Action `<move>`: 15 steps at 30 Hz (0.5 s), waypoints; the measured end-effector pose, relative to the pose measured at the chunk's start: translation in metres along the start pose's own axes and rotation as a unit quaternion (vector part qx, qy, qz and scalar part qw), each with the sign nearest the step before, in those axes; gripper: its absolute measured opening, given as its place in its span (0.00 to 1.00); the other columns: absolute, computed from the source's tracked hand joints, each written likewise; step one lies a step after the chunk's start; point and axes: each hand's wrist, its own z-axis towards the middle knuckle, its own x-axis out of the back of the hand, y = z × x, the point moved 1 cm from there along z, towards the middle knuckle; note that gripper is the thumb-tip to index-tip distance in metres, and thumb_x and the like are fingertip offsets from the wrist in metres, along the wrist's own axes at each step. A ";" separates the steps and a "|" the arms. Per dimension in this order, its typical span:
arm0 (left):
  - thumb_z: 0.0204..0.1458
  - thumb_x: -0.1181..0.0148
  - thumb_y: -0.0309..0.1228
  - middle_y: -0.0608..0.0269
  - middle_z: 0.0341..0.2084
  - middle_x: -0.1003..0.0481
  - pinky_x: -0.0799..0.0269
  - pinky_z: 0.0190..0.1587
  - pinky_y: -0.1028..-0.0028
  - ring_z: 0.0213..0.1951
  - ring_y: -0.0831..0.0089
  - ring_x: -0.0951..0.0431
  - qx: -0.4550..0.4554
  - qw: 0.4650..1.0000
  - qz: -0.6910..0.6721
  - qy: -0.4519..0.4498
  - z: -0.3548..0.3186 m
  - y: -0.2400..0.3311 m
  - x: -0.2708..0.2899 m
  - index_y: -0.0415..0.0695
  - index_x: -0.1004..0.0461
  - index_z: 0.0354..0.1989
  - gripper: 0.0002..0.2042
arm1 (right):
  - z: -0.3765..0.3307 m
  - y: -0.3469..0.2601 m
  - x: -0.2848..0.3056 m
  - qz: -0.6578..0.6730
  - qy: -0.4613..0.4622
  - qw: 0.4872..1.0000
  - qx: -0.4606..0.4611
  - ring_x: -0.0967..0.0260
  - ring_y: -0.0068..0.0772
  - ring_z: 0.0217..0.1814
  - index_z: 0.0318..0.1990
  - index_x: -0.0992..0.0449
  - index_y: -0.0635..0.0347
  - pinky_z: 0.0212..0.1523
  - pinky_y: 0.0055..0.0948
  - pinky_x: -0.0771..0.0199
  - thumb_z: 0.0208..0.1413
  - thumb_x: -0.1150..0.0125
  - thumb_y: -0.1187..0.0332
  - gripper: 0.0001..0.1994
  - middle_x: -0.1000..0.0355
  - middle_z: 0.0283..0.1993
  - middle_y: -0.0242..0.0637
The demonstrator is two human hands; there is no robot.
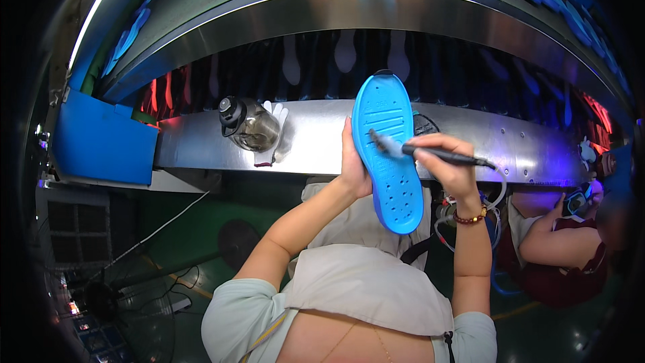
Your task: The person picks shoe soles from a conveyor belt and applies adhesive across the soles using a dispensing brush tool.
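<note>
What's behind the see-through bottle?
A white glove: its fingers and dark-edged cuff peek out. The bottle covers the rest, so I can't tell whether it stands on the glove.

Nothing legible to you here. Blue sole (391, 181) before you: faint raised marks near its upper end, too small to read. Metal bench (322, 138), front edge to your right: tiny marks, likewise unreadable.

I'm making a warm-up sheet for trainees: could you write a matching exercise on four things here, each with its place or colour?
1. blue sole
2. black-handled tool
3. bracelet
4. clear jug

A. on the metal ledge
B. in the right hand
C. dark red and gold
D. in the left hand

Pairs: 1-D, 2-B, 3-C, 4-A
</note>
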 end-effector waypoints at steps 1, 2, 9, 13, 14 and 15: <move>0.45 0.83 0.69 0.49 0.40 0.29 0.32 0.48 0.61 0.42 0.59 0.28 0.000 1.000 0.001 0.000 0.002 0.002 0.002 0.42 0.41 0.55 0.44 | -0.002 0.002 -0.003 -0.049 -0.044 0.994 0.086 0.28 0.27 0.35 0.35 0.24 0.66 0.37 0.23 0.29 0.43 0.39 0.76 0.09 0.26 0.29 0.39; 0.44 0.84 0.69 0.48 0.40 0.30 0.31 0.46 0.61 0.41 0.59 0.27 -0.014 0.998 0.017 -0.055 0.004 0.005 0.004 0.42 0.41 0.55 0.45 | -0.007 0.002 -0.003 -0.065 -0.079 0.988 0.115 0.28 0.29 0.35 0.34 0.24 0.65 0.38 0.25 0.29 0.42 0.38 0.77 0.09 0.26 0.30 0.40; 0.42 0.81 0.71 0.42 0.38 0.30 0.27 0.37 0.59 0.33 0.55 0.26 -0.141 0.987 0.010 -0.077 0.012 0.012 0.004 0.40 0.41 0.53 0.46 | -0.004 -0.003 0.003 -0.102 -0.019 0.987 0.123 0.30 0.30 0.39 0.34 0.22 0.61 0.42 0.26 0.31 0.38 0.36 0.78 0.11 0.25 0.34 0.37; 0.41 0.76 0.72 0.43 0.37 0.29 0.28 0.35 0.59 0.33 0.54 0.26 -0.216 0.962 0.017 -0.166 0.011 0.028 0.006 0.41 0.39 0.52 0.46 | -0.017 -0.005 0.003 -0.049 -0.204 0.969 0.129 0.32 0.28 0.39 0.34 0.22 0.60 0.41 0.25 0.31 0.35 0.35 0.77 0.13 0.25 0.34 0.32; 0.40 0.78 0.73 0.43 0.37 0.29 0.27 0.34 0.60 0.33 0.56 0.25 -0.215 0.965 -0.005 -0.147 0.010 0.030 0.004 0.41 0.39 0.51 0.47 | -0.017 -0.003 0.003 -0.034 -0.132 0.986 0.099 0.32 0.29 0.39 0.34 0.22 0.60 0.41 0.25 0.31 0.36 0.35 0.78 0.13 0.25 0.35 0.33; 0.39 0.81 0.73 0.44 0.36 0.29 0.26 0.34 0.61 0.33 0.57 0.25 -0.215 0.968 -0.027 -0.127 0.009 0.032 0.000 0.41 0.39 0.51 0.48 | -0.017 0.001 0.005 -0.019 -0.059 0.996 0.068 0.32 0.29 0.39 0.34 0.22 0.61 0.41 0.25 0.31 0.36 0.36 0.78 0.13 0.25 0.35 0.33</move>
